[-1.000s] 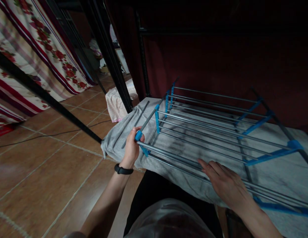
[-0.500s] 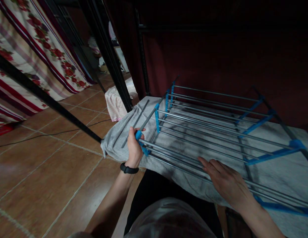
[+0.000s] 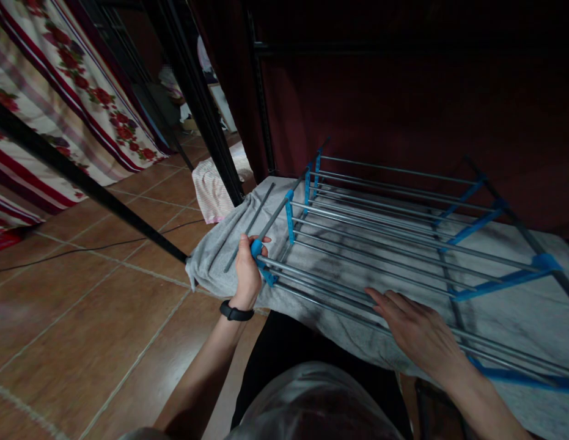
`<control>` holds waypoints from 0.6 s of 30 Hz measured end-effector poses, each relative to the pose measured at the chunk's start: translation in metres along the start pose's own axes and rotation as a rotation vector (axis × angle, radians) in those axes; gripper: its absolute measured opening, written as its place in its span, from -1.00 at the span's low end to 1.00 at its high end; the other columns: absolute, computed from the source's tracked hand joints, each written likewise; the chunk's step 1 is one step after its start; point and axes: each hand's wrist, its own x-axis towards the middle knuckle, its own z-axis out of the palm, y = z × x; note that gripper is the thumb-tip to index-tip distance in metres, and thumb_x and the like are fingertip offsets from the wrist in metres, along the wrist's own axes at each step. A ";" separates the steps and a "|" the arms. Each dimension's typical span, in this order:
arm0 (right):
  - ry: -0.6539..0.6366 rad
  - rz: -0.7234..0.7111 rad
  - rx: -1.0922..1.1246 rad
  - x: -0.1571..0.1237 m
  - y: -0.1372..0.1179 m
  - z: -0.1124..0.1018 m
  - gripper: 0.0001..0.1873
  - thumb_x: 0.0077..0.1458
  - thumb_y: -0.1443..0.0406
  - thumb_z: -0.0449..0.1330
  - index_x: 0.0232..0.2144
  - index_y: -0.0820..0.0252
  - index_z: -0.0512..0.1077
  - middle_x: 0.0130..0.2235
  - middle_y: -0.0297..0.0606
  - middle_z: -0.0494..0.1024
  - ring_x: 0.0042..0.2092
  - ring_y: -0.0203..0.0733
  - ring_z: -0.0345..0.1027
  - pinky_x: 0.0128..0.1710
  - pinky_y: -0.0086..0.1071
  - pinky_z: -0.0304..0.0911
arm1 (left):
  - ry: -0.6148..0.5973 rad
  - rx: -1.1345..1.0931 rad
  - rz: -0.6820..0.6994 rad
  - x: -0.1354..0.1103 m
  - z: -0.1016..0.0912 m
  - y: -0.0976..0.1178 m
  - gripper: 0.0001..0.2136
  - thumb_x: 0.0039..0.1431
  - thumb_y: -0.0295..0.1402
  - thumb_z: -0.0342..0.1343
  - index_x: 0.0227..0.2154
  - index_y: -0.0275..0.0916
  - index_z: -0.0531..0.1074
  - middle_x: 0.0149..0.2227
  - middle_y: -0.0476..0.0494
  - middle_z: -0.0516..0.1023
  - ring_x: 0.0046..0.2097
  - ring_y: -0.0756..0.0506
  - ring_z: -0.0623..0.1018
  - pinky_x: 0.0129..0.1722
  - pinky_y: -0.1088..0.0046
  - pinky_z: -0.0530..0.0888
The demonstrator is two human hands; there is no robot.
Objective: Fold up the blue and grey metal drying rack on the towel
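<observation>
A rack of grey metal tubes with blue plastic joints, looking like a shoe rack (image 3: 357, 211), lies on a grey cloth-covered surface. At its near left corner, my left hand (image 3: 249, 269), with a black band on the wrist, is closed around a blue joint (image 3: 256, 247) where a side tube meets the rack. My right hand (image 3: 417, 330) lies over the near long tubes, palm down, its fingers partly bent around them; some fingertips are hidden. Left of the rack, one loose metal tube (image 3: 250, 226) rests on the cloth.
Grey cloth (image 3: 211, 263) drapes over the surface's left end. Black metal posts (image 3: 206, 116) and a slanting black bar (image 3: 91, 183) stand to the left. Beyond are a floral curtain (image 3: 96, 91), a pinkish cloth (image 3: 213, 189) and a cable (image 3: 105, 245) on the tiled floor.
Almost nothing differs. The view has shifted very slightly; both hands keep their places on the rack.
</observation>
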 end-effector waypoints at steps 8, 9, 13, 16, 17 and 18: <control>0.033 0.014 -0.016 0.004 -0.002 0.001 -0.61 0.40 0.34 0.05 0.21 0.26 0.38 -0.19 -0.19 0.59 -0.25 -0.19 0.47 -0.19 -0.28 0.33 | -0.059 0.013 -0.038 -0.001 -0.002 0.001 -0.42 0.25 0.25 -0.04 -0.37 -0.22 0.51 -0.55 -0.07 0.42 -0.52 -0.03 0.40 -0.57 0.48 0.27; 0.047 0.014 -0.015 0.004 -0.002 0.001 -0.59 0.39 0.33 0.07 0.23 0.25 0.37 -0.15 -0.16 0.60 -0.20 -0.16 0.48 -0.14 -0.25 0.34 | -0.081 0.004 -0.030 0.001 -0.004 -0.001 -0.40 0.24 0.27 -0.06 -0.36 -0.22 0.51 -0.55 -0.08 0.42 -0.49 -0.04 0.43 -0.54 0.47 0.29; 0.179 0.006 0.051 -0.007 -0.014 -0.003 -0.50 0.35 0.39 0.10 0.30 0.18 0.30 0.09 -0.08 0.56 0.09 -0.04 0.44 0.10 -0.14 0.32 | -0.033 0.003 0.071 0.021 -0.031 -0.020 -0.34 0.24 0.29 -0.15 -0.32 -0.25 0.53 -0.41 -0.18 0.52 -0.33 -0.12 0.54 -0.36 0.39 0.42; 0.234 -0.026 0.155 -0.022 -0.035 0.001 -0.45 0.29 0.50 0.06 0.28 0.14 0.33 0.10 -0.13 0.58 0.12 -0.11 0.44 0.13 -0.19 0.32 | 0.122 0.308 0.136 0.046 -0.072 -0.045 -0.55 0.23 0.08 0.01 -0.25 -0.24 0.53 -0.29 -0.18 0.54 -0.20 -0.15 0.53 -0.22 0.37 0.44; 0.226 -0.039 0.186 -0.027 -0.043 0.005 -0.45 0.28 0.52 0.04 0.26 0.14 0.35 0.09 -0.15 0.59 0.11 -0.13 0.45 0.13 -0.22 0.33 | 0.160 0.484 0.149 0.054 -0.088 -0.054 -0.63 0.20 -0.01 0.07 -0.23 -0.22 0.53 -0.25 -0.19 0.53 -0.14 -0.17 0.53 -0.15 0.33 0.45; 0.211 -0.050 0.211 -0.032 -0.051 0.011 -0.45 0.27 0.52 0.03 0.24 0.13 0.38 0.08 -0.18 0.59 0.09 -0.16 0.46 0.12 -0.25 0.34 | 0.176 0.673 0.157 0.062 -0.102 -0.063 -0.70 0.18 -0.11 0.10 -0.21 -0.22 0.54 -0.19 -0.23 0.53 -0.08 -0.21 0.52 -0.06 0.28 0.44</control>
